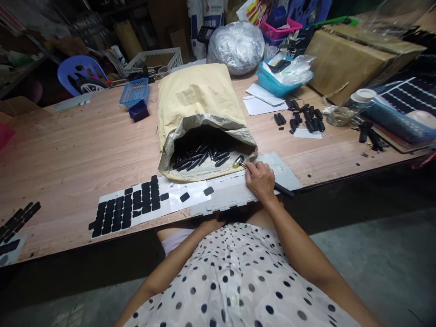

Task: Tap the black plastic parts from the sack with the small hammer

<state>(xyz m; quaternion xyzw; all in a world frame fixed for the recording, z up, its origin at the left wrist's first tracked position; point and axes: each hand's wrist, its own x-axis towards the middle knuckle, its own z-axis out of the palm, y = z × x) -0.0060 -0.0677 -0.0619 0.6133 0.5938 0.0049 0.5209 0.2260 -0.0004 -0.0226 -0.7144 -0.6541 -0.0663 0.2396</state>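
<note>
Here, a hammer-like tool (pixel 239 161) in the right hand (pixel 260 180), its head at the mouth of an open sack (pixel 200 93).
The right fingers curl round the shaft, the black handle end jutting out behind them; whether the head touches the sack's lip, I cannot tell. Glossy black elongated pieces (pixel 192 161) lie inside the sack. A pale grey board (pixel 286 175) lies beneath the right hand, and left of it a white sheet (pixel 165 208) bears rows of black patches (pixel 117 213). The left hand (pixel 211 225) is low by the lap, partly hidden; I cannot tell whether its fingers are spread or pressed together. Farther out stand a blue basket (pixel 133 101) and a cardboard box (pixel 344 66).
</note>
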